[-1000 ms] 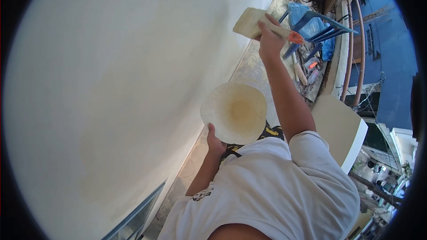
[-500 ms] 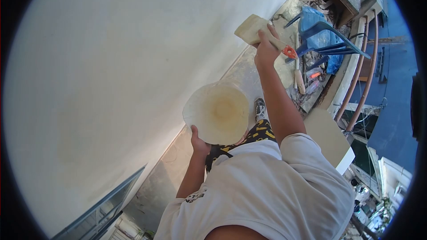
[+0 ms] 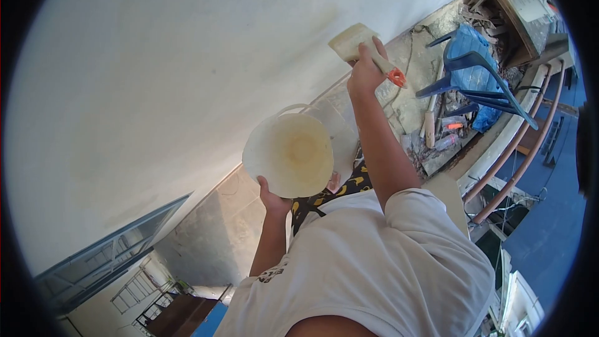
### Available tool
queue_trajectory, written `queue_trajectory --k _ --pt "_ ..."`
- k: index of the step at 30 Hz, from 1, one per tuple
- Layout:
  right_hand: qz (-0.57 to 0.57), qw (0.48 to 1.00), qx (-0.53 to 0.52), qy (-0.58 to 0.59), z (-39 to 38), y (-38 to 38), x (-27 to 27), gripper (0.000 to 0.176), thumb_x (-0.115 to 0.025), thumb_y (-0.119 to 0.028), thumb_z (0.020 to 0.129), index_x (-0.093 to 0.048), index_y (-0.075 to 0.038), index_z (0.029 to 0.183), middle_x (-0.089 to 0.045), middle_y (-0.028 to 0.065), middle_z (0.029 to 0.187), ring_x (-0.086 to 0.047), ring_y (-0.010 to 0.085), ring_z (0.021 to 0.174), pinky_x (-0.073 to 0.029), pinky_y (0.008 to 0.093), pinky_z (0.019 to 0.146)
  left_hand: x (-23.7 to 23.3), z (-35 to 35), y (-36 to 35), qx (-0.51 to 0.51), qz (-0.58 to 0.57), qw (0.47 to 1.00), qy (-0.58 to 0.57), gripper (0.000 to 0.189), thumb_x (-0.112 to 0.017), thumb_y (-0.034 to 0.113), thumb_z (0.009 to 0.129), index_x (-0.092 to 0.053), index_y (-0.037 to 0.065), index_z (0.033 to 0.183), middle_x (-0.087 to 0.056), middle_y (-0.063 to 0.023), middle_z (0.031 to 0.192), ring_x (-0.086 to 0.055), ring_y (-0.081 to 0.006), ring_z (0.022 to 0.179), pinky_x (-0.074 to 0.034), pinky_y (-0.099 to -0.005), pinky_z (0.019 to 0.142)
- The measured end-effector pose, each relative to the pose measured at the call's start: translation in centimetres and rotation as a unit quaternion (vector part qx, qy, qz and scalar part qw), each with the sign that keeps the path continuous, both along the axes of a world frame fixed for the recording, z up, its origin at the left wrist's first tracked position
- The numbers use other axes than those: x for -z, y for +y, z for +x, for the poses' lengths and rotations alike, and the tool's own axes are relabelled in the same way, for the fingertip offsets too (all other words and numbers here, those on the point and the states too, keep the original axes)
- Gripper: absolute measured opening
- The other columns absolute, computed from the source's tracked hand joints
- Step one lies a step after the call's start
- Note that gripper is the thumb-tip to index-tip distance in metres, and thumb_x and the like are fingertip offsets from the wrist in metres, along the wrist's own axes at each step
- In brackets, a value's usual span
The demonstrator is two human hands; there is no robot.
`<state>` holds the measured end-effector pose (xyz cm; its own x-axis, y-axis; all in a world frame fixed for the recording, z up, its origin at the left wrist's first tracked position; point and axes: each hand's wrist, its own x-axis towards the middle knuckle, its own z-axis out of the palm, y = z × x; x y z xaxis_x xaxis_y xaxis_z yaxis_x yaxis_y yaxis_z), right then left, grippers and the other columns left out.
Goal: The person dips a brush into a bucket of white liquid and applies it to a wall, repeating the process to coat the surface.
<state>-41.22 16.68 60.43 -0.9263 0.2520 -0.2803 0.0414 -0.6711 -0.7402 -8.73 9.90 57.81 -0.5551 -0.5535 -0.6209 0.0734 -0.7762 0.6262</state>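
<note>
A person in a white T-shirt [image 3: 374,262] is painting a pale wall [image 3: 187,75] on an outdoor terrace. The right hand [image 3: 364,73] is reaching up at arm's length, fingers clamped round the handle of a wide brush [image 3: 354,39]. The bristles are sticking out just above the hand and are lying against the wall, or very near it. The brush's orange handle end [image 3: 395,77] is poking out on the hand's far side.

The left hand [image 3: 272,196] is gripping a white bucket [image 3: 265,150] from beneath, closed on its lower edge, and is tipping the mouth toward the camera. The bucket is sitting directly above this hand and below the right forearm. Its inside is showing only a yellowish stain at the bottom.

Judging by the frame, most of the wall to the left of the hands is already carrying an even off-white coat. A few faint yellowish patches are showing through, so the work is looking well advanced but not finished. The fisheye view makes it hard to tell fresh paint from dry.

To the right of the brush hand, a blue chair [image 3: 477,78] is standing among tools and rubble on the floor [image 3: 212,243], beside a railing [image 3: 518,150].
</note>
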Motion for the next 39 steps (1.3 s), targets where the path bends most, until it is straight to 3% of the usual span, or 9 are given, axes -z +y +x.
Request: queue_trajectory --k 3,7,10,17,20,22,28,34,39 --pt "0.060 0.998 0.017 0.010 -1.9 -4.8 6.8 0.038 -0.054 0.005 0.077 -0.050 0.001 0.114 -0.054 0.0142 0.106 -0.056 0.0228 0.095 -0.054 0.0351 0.069 -1.0 0.0 0.2 0.000 -0.019 1.000 -0.006 0.064 -0.026 0.053 0.091 -0.023 0.007 0.137 -0.037 -0.0121 0.135 -0.038 -0.0301 0.123 -0.033 -0.0442 0.100" --pt "0.171 0.985 -0.006 -0.027 -2.5 -6.9 -4.2 0.038 -0.055 0.005 0.076 -0.051 0.000 0.113 -0.053 0.0136 0.108 -0.056 0.0225 0.094 -0.054 0.0363 0.068 -1.9 0.3 -1.2 -0.003 -0.007 1.000 -0.011 0.059 -0.026 0.048 0.093 -0.025 0.008 0.136 -0.038 -0.0111 0.134 -0.039 -0.0291 0.122 -0.034 -0.0432 0.099" --pt "-0.026 0.998 -0.016 0.048 0.1 -3.0 -7.8 0.038 -0.057 0.001 0.076 -0.051 0.001 0.114 -0.055 0.0143 0.107 -0.057 0.0221 0.092 -0.052 0.0322 0.064 -1.1 1.5 -3.1 0.023 -0.003 1.000 -0.016 0.062 -0.028 0.050 0.092 -0.025 0.008 0.136 -0.038 -0.0115 0.134 -0.038 -0.0296 0.122 -0.034 -0.0434 0.100" --pt "0.087 0.992 0.093 0.011 -1.6 -3.8 7.4 0.037 -0.055 0.005 0.075 -0.054 0.000 0.112 -0.056 0.0131 0.105 -0.057 0.0232 0.094 -0.053 0.0353 0.065 -0.6 3.4 -7.4 0.111 0.009 0.993 0.035 0.066 -0.032 0.054 0.090 -0.023 0.008 0.137 -0.036 -0.0132 0.135 -0.037 -0.0313 0.123 -0.032 -0.0438 0.101" --pt "0.215 0.973 0.062 0.060 -3.9 -8.1 5.7 0.036 -0.055 0.005 0.074 -0.056 -0.001 0.110 -0.057 0.0131 0.103 -0.057 0.0246 0.094 -0.053 0.0379 0.066 -1.8 3.0 -8.1 0.096 0.032 0.995 0.025 0.061 -0.033 0.048 0.092 -0.027 0.005 0.135 -0.041 -0.0138 0.132 -0.039 -0.0310 0.121 -0.033 -0.0424 0.100" --pt "0.040 0.999 0.033 0.016 -2.2 -6.0 -4.2 0.038 -0.057 0.005 0.074 -0.054 -0.001 0.112 -0.056 0.0136 0.103 -0.057 0.0254 0.094 -0.054 0.0387 0.067 -1.7 4.4 -9.1 0.123 0.009 0.992 -0.027 0.061 -0.031 0.048 0.092 -0.027 0.005 0.135 -0.040 -0.0142 0.132 -0.039 -0.0313 0.121 -0.033 -0.0421 0.100" --pt "-0.006 0.990 0.009 0.144 3.1 3.0 -8.7 0.047 -0.057 0.002 0.077 -0.045 -0.001 0.122 -0.052 0.0156 0.111 -0.057 0.0270 0.095 -0.055 0.0392 0.070 -1.1 4.3 -10.8 0.170 0.085 0.981 0.039 0.062 -0.030 0.050 0.092 -0.025 0.007 0.136 -0.037 -0.0139 0.135 -0.037 -0.0307 0.123 -0.032 -0.0439 0.101" --pt "0.075 0.997 0.011 0.032 8.7 10.1 -2.0 0.050 -0.056 -0.004 0.080 -0.042 -0.006 0.129 -0.053 0.0110 0.115 -0.056 0.0243 0.100 -0.053 0.0378 0.073 -1.4 2.4 -10.8 0.177 0.063 0.982 0.019 0.063 -0.034 0.050 0.091 -0.029 0.005 0.134 -0.041 -0.0150 0.131 -0.040 -0.0322 0.120 -0.034 -0.0430 0.099" --pt "0.092 0.991 -0.001 -0.100 7.2 6.5 7.0 0.052 -0.059 -0.002 0.078 -0.044 -0.003 0.128 -0.056 0.0124 0.110 -0.059 0.0220 0.093 -0.055 0.0360 0.066 -1.1 2.1 -9.5 0.180 0.043 0.983 0.011 0.064 -0.035 0.051 0.090 -0.027 0.008 0.136 -0.038 -0.0132 0.134 -0.038 -0.0312 0.122 -0.033 -0.0444 0.100"
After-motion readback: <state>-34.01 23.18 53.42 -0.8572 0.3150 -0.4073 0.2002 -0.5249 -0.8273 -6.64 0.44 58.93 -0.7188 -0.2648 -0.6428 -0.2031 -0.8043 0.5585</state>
